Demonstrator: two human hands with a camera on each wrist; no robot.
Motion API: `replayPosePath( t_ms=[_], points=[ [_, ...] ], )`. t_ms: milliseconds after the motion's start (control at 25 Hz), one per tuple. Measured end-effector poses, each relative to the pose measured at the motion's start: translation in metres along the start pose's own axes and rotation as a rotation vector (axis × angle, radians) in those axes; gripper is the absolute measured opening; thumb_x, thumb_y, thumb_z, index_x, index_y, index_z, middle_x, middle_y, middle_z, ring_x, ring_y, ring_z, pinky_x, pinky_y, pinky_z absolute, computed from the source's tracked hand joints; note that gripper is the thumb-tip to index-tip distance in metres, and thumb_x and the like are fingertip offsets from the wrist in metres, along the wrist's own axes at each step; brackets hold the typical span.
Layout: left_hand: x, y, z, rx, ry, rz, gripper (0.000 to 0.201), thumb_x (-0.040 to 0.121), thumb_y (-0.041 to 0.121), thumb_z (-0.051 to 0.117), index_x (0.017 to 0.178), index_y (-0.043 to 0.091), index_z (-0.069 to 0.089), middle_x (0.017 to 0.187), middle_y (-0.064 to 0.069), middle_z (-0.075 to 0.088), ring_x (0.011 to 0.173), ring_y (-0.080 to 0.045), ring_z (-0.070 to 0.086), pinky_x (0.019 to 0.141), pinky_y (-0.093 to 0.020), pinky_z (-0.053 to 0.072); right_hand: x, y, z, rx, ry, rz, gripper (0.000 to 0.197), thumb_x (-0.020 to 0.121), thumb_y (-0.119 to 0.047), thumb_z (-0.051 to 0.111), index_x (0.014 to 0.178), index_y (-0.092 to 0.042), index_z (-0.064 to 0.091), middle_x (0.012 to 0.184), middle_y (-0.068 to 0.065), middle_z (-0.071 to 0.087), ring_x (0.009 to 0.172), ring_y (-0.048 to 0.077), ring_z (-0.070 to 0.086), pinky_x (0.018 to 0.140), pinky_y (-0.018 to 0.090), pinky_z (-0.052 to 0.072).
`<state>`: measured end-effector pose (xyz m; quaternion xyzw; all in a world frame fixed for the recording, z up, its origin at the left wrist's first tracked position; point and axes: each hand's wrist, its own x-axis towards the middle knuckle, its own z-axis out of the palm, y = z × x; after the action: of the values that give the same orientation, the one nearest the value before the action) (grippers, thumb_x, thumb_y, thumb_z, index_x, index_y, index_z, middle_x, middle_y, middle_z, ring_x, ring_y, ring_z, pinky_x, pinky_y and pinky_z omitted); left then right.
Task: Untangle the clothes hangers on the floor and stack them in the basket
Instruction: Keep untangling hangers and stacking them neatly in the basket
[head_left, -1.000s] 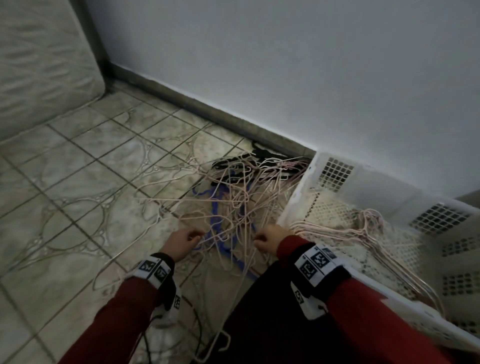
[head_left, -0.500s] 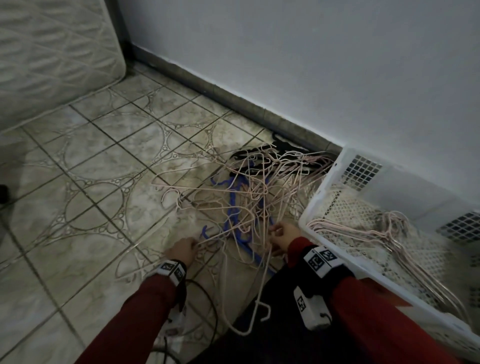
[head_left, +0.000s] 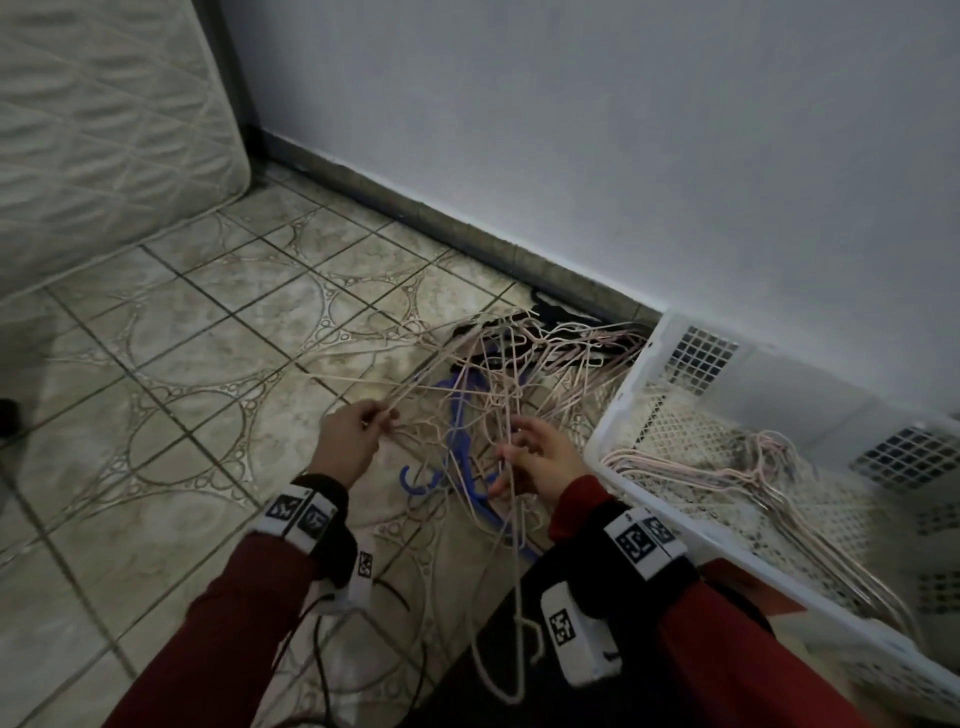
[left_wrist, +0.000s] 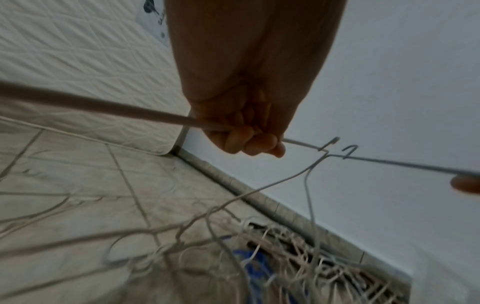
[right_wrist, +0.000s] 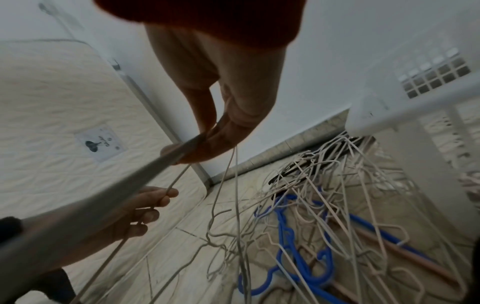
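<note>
A tangle of thin pale pink hangers (head_left: 524, 364), mixed with blue plastic hangers (head_left: 460, 441) and some black ones, lies on the tiled floor by the wall. My left hand (head_left: 374, 418) is curled in a fist round a pale hanger wire (left_wrist: 298, 143), held above the pile. My right hand (head_left: 514, 452) pinches another pale wire (right_wrist: 182, 156) between thumb and fingers; that hanger hangs down over my lap, hook (head_left: 524, 644) at the bottom. The white mesh basket (head_left: 675, 525) stands at the right, with several pale hangers (head_left: 748, 467) stacked inside.
A quilted mattress (head_left: 104, 130) leans upright at the left. The wall and grey baseboard (head_left: 467, 228) run behind the pile. A black cable (head_left: 322, 649) trails on the floor by my left arm. Bare tiles (head_left: 182, 364) lie left of the tangle.
Both hands have risen off the floor with pale hanger wires, the left one most, pulling strands up out of the pile. The view has shifted slightly left.
</note>
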<state>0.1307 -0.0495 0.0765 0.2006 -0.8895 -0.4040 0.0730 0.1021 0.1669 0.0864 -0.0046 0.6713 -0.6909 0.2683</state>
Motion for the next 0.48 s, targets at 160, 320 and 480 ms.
replayPosePath(
  t_ms=[160, 320, 480],
  points=[
    [0.009, 0.031, -0.025, -0.201, 0.054, -0.015, 0.019, 0.093, 0.011, 0.047, 0.095, 0.005, 0.066, 0.073, -0.004, 0.062, 0.038, -0.001, 0.048, 0.037, -0.011, 0.036, -0.008, -0.007, 0.002, -0.014, 0.006, -0.063, 0.038, 0.091, 0.012, 0.034, 0.127, 0.002, 0.037, 0.072, 0.010, 0.051, 0.030, 0.009, 0.053, 0.033, 0.018, 0.044],
    [0.013, 0.045, -0.045, -0.365, 0.049, -0.031, 0.017, 0.095, 0.008, 0.043, 0.092, 0.007, 0.060, 0.066, -0.003, 0.054, 0.026, -0.001, 0.038, 0.029, -0.009, 0.027, -0.004, 0.010, 0.000, -0.084, 0.179, 0.020, 0.033, 0.093, 0.010, 0.030, 0.123, 0.002, 0.041, 0.065, 0.006, 0.045, 0.021, 0.001, 0.039, 0.025, 0.012, 0.032],
    [0.003, 0.036, -0.047, -0.342, 0.016, -0.034, 0.016, 0.094, 0.005, 0.044, 0.088, 0.007, 0.059, 0.064, -0.006, 0.052, 0.024, -0.002, 0.038, 0.028, -0.009, 0.026, 0.014, 0.039, -0.012, -0.212, 0.272, 0.164, 0.031, 0.092, 0.007, 0.026, 0.113, -0.006, 0.045, 0.058, 0.005, 0.043, 0.018, 0.002, 0.036, 0.025, 0.010, 0.028]
  ],
)
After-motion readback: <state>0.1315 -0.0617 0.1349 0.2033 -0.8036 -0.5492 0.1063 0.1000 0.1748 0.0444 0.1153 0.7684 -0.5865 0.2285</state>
